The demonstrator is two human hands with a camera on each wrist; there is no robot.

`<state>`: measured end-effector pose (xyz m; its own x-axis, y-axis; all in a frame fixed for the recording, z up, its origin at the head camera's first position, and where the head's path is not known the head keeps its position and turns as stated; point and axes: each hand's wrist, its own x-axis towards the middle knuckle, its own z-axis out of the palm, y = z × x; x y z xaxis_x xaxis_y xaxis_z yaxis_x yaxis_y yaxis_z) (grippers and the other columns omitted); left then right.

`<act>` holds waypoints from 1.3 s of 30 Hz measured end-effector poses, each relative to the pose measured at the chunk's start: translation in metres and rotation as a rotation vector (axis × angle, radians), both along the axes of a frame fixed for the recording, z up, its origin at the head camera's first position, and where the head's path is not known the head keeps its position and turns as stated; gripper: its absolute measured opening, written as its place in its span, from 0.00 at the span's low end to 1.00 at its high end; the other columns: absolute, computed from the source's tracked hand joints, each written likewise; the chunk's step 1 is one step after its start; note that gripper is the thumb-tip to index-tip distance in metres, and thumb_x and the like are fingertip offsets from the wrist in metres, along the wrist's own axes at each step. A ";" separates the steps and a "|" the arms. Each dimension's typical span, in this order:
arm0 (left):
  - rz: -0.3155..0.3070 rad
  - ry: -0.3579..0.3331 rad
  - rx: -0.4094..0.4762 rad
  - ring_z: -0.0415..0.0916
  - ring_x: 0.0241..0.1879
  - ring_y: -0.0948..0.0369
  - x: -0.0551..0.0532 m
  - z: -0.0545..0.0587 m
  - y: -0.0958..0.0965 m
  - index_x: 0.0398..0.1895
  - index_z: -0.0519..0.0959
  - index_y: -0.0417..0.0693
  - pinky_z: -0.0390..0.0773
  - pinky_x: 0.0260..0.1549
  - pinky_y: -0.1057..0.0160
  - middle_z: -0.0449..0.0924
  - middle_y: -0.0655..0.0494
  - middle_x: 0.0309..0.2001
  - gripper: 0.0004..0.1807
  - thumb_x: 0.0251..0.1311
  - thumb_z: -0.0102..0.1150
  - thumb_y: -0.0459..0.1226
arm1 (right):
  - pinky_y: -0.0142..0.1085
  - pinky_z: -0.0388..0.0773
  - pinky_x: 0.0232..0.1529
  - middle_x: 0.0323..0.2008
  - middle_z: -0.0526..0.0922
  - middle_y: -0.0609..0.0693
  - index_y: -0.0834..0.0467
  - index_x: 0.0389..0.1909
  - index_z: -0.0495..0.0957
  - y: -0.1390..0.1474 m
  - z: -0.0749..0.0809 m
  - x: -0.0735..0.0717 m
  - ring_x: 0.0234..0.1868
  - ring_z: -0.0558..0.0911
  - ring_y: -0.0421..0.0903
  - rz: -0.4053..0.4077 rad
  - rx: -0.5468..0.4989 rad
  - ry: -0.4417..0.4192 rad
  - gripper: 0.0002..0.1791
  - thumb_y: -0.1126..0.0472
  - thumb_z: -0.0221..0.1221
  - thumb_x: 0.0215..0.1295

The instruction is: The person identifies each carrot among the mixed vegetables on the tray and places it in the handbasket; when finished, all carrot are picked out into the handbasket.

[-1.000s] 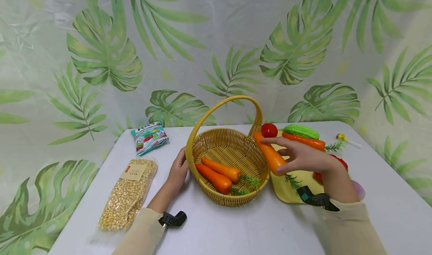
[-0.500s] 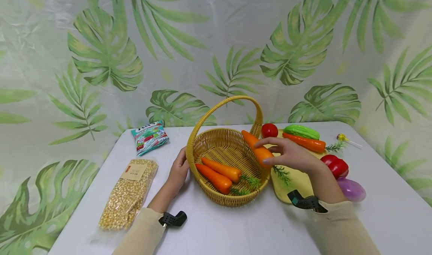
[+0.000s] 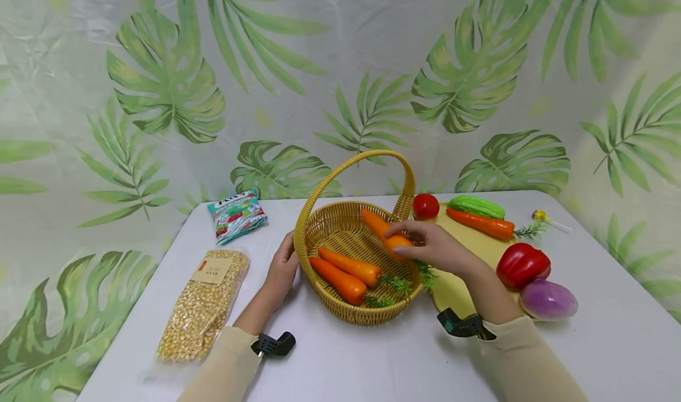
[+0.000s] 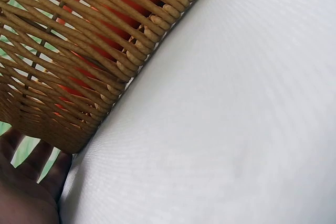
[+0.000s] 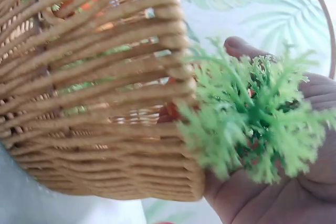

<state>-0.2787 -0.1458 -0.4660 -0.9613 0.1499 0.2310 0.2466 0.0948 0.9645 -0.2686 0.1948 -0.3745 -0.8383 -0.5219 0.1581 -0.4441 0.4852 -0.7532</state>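
Over the right part of the wicker basket (image 3: 332, 223), my right hand (image 3: 435, 248) pinches an orange carrot (image 3: 375, 223) between thumb and fingers. The carrot's tip points into the basket, while its green leafy top (image 5: 257, 114) hangs by the rim in the right wrist view. Inside the basket lie two more carrots, the upper one (image 3: 348, 264) beside the lower one (image 3: 337, 282). My left hand (image 3: 282, 269) rests against the basket's left outer side. Extended fingers (image 4: 37, 158) touch the woven wall in the left wrist view; their tips are partly hidden.
A yellow tray (image 3: 457, 289) right of the basket bears a carrot (image 3: 479, 223) and a green bumpy gourd (image 3: 476, 207). Nearby are a tomato (image 3: 425, 207), red pepper (image 3: 524, 266), purple eggplant (image 3: 549, 300) and lollipop (image 3: 540, 216). Corn kernels (image 3: 199, 313) and candy (image 3: 237, 217) bags lie left.
My right hand has carried the carrot leftward, from over the tray's edge to inside the basket's right rim. The left hand and basket have stayed in place.
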 end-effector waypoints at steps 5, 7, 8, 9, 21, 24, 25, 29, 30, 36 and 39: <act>-0.001 -0.007 0.002 0.57 0.75 0.55 0.000 0.001 0.001 0.73 0.64 0.54 0.54 0.76 0.47 0.65 0.51 0.73 0.24 0.76 0.45 0.38 | 0.52 0.72 0.64 0.62 0.78 0.51 0.49 0.56 0.79 -0.008 -0.002 0.003 0.63 0.74 0.52 0.061 0.029 -0.004 0.17 0.58 0.65 0.66; 0.003 -0.011 -0.001 0.57 0.75 0.56 0.000 0.001 0.001 0.73 0.64 0.55 0.53 0.77 0.46 0.65 0.52 0.73 0.24 0.76 0.46 0.39 | 0.51 0.72 0.64 0.61 0.78 0.51 0.50 0.56 0.79 -0.011 -0.003 0.004 0.62 0.74 0.51 0.076 0.039 0.002 0.17 0.60 0.64 0.66; 0.007 -0.014 -0.003 0.56 0.75 0.56 0.000 0.002 0.001 0.72 0.64 0.55 0.53 0.77 0.47 0.65 0.53 0.73 0.24 0.76 0.46 0.39 | 0.50 0.73 0.63 0.60 0.78 0.51 0.50 0.55 0.79 -0.012 -0.003 0.004 0.60 0.75 0.51 0.074 0.047 0.009 0.17 0.61 0.64 0.66; 0.009 -0.015 -0.005 0.56 0.76 0.56 0.000 0.002 0.001 0.72 0.64 0.56 0.52 0.77 0.46 0.65 0.53 0.73 0.24 0.76 0.46 0.39 | 0.48 0.74 0.61 0.59 0.79 0.50 0.50 0.55 0.80 -0.013 -0.003 0.004 0.58 0.75 0.50 0.070 0.059 0.026 0.17 0.62 0.64 0.66; 0.017 -0.022 -0.015 0.55 0.76 0.56 0.001 0.002 0.001 0.72 0.65 0.61 0.53 0.77 0.45 0.65 0.55 0.73 0.23 0.76 0.46 0.40 | 0.49 0.75 0.59 0.56 0.82 0.52 0.55 0.56 0.79 -0.033 -0.006 0.007 0.55 0.77 0.51 -0.008 0.126 0.076 0.18 0.63 0.64 0.65; 0.021 -0.021 -0.023 0.56 0.76 0.56 0.001 0.003 0.002 0.72 0.65 0.60 0.53 0.77 0.45 0.65 0.55 0.73 0.23 0.76 0.46 0.40 | 0.50 0.75 0.59 0.56 0.82 0.52 0.55 0.56 0.79 -0.035 -0.007 0.007 0.55 0.77 0.52 -0.023 0.135 0.073 0.18 0.63 0.63 0.66; 0.022 -0.021 -0.026 0.56 0.76 0.56 0.001 0.003 0.002 0.72 0.65 0.60 0.53 0.77 0.45 0.65 0.56 0.73 0.23 0.75 0.46 0.40 | 0.50 0.75 0.60 0.56 0.82 0.52 0.55 0.56 0.79 -0.035 -0.007 0.007 0.56 0.77 0.52 -0.026 0.134 0.071 0.18 0.63 0.63 0.66; 0.022 -0.024 -0.033 0.56 0.76 0.56 0.001 0.004 0.002 0.72 0.65 0.57 0.53 0.77 0.45 0.65 0.56 0.73 0.24 0.75 0.46 0.41 | 0.52 0.74 0.61 0.56 0.82 0.52 0.54 0.57 0.79 -0.035 -0.008 0.007 0.57 0.77 0.52 -0.017 0.121 0.029 0.18 0.62 0.63 0.67; 0.023 -0.028 -0.036 0.56 0.76 0.56 0.001 0.003 0.002 0.72 0.65 0.58 0.53 0.77 0.45 0.66 0.56 0.73 0.23 0.75 0.46 0.41 | 0.52 0.75 0.61 0.56 0.82 0.52 0.54 0.57 0.79 -0.035 -0.008 0.008 0.57 0.77 0.52 -0.013 0.116 0.015 0.18 0.62 0.63 0.67; 0.028 -0.042 -0.040 0.56 0.76 0.57 0.001 0.003 0.001 0.71 0.66 0.61 0.53 0.77 0.46 0.66 0.58 0.72 0.23 0.75 0.46 0.41 | 0.52 0.75 0.61 0.56 0.82 0.53 0.54 0.56 0.79 -0.039 -0.008 0.007 0.56 0.77 0.52 -0.016 0.120 -0.006 0.17 0.63 0.63 0.67; 0.031 -0.045 -0.039 0.56 0.76 0.57 0.001 0.003 0.001 0.71 0.66 0.62 0.52 0.77 0.46 0.66 0.58 0.72 0.23 0.75 0.46 0.41 | 0.52 0.75 0.62 0.56 0.82 0.53 0.55 0.55 0.79 -0.041 -0.010 0.006 0.57 0.77 0.53 -0.029 0.148 0.016 0.17 0.64 0.62 0.66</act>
<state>-0.2774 -0.1447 -0.4635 -0.9749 0.1280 0.1821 0.1995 0.1396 0.9699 -0.2624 0.1538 -0.3846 -0.8513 -0.5161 0.0950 -0.4400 0.6034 -0.6651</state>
